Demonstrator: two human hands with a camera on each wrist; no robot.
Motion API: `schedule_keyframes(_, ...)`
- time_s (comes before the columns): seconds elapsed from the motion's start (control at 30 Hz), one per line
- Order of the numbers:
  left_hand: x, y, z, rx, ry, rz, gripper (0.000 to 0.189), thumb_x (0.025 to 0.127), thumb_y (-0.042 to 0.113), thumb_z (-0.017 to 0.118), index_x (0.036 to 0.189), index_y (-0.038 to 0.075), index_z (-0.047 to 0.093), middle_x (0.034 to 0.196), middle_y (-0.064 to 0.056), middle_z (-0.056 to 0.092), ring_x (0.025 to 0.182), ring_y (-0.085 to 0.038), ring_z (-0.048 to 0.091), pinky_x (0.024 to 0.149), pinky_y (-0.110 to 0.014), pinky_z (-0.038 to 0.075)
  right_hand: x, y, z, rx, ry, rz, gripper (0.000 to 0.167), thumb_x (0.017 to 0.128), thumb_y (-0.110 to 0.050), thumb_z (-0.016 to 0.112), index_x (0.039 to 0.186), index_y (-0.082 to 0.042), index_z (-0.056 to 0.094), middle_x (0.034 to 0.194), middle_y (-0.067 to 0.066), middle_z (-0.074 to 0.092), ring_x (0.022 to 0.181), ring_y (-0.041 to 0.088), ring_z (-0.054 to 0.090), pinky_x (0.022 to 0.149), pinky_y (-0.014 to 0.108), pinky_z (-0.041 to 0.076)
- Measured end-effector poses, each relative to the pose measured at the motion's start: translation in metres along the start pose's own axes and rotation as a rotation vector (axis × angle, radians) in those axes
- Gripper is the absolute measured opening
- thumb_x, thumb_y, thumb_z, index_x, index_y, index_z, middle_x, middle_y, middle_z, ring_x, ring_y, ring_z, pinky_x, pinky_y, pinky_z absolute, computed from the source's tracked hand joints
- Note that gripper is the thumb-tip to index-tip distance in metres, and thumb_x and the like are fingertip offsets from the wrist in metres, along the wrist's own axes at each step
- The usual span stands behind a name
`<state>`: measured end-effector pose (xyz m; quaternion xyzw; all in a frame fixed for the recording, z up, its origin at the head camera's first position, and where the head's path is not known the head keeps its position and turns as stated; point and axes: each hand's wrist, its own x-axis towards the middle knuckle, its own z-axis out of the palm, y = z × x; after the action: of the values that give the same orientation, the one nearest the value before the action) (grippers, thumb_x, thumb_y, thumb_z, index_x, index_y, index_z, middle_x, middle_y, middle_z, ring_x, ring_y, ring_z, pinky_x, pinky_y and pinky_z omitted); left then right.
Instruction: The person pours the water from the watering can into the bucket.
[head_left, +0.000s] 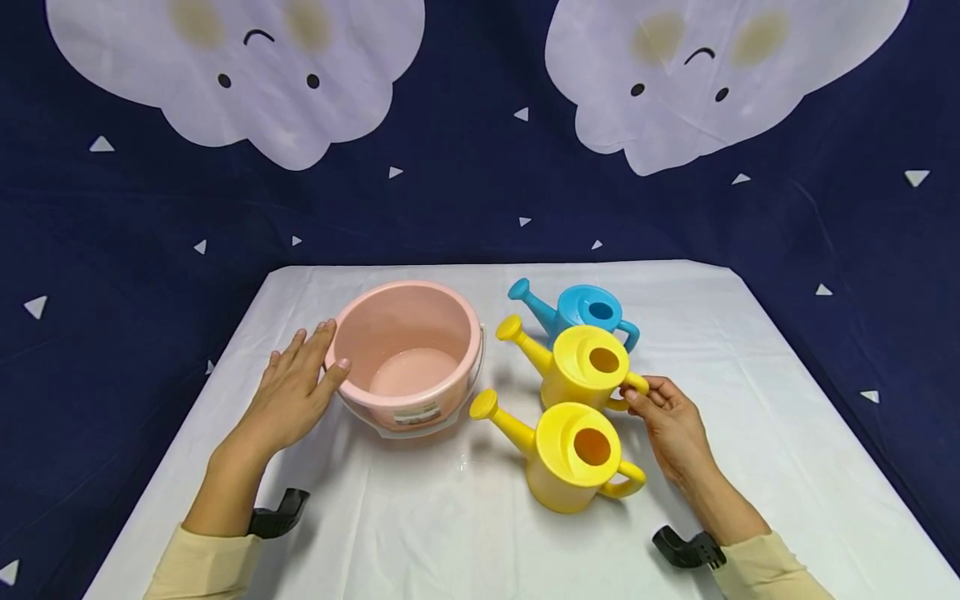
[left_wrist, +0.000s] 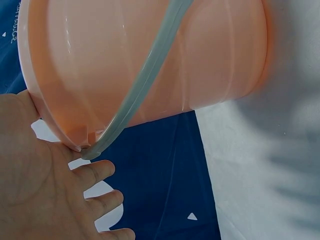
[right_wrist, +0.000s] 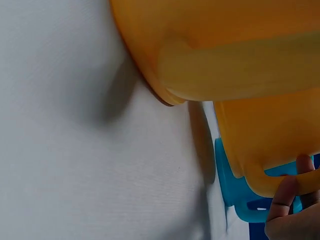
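Observation:
A pink bucket (head_left: 408,367) with a pale handle (left_wrist: 145,80) stands at the left of the table. My left hand (head_left: 294,392) touches its rim from the left side, fingers straight and spread. In the left wrist view the left palm (left_wrist: 40,185) lies beside the rim where the handle joins. On the right, my right hand (head_left: 671,425) pinches the handle of the middle yellow watering can (head_left: 573,379) between thumb and fingers. A second yellow watering can (head_left: 558,479) is nearer to me, and a blue watering can (head_left: 570,304) is farther back. All three spouts point left.
A white cloth covers the table (head_left: 420,533). Behind it hangs a dark blue backdrop (head_left: 465,200) printed with clouds and small triangles. Black wrist mounts (head_left: 279,512) sit by both sleeves.

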<state>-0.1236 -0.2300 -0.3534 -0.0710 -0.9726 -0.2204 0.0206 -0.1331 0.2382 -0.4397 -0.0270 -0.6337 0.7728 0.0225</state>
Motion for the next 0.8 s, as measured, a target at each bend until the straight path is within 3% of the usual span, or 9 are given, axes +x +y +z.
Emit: schedule_keyframes(0.8, 0.0009, -0.0003, 0.0003, 0.007, -0.002, -0.001, 0.067, 0.1, 0.052, 0.026, 0.153, 0.018, 0.006, 0.159, -0.012, 0.015, 0.147, -0.039, 0.003, 0.112, -0.066, -0.001, -0.0016, 0.0074, -0.0017, -0.092, 0.014, 0.108, 0.023, 0.087, -0.015, 0.067, 0.106, -0.01, 0.056, 0.096, -0.012, 0.071, 0.093, 0.005, 0.065, 0.079, 0.015, 0.052)
